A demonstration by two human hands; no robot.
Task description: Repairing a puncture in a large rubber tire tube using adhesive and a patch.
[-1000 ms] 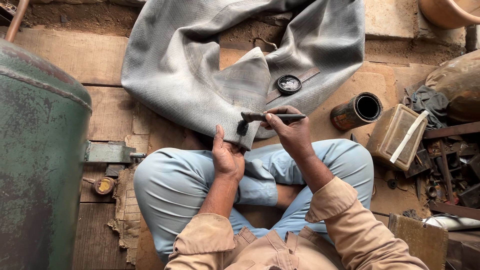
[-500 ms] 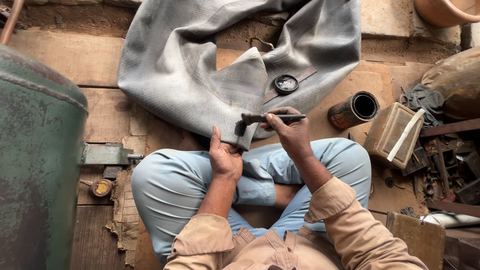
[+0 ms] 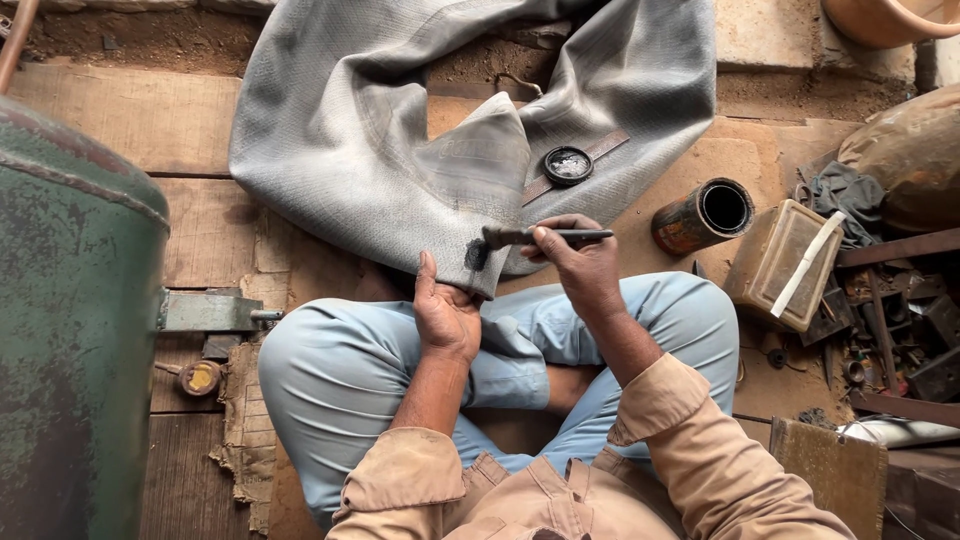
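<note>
Sitting cross-legged on the wooden planks, the person is working on a large grey rubber inner tube [image 3: 400, 150] that is lying spread across the boards and draping down over the left knee. The left hand [image 3: 445, 315] is pressing flat, fingers together and pointing up, pinning the folded edge of the tube against the leg. The right hand [image 3: 580, 265] is closed around a slim dark tool [image 3: 545, 237], gripping its handle while the tool's head is touching a small dark patch [image 3: 477, 255] on the rubber just beside the left fingertips. It looks to me like the rubbing or coating stage of a repair, confined to that one spot. Carrying on would call for short, controlled strokes with the tube kept taut, since the loose rubber could slide off the knee. A round black tin [image 3: 568, 165] is sitting on the tube close to the right hand, a rusty cylinder [image 3: 705, 215] is lying near it on the boards, and a green tank [image 3: 70, 320] is standing at the left.
</note>
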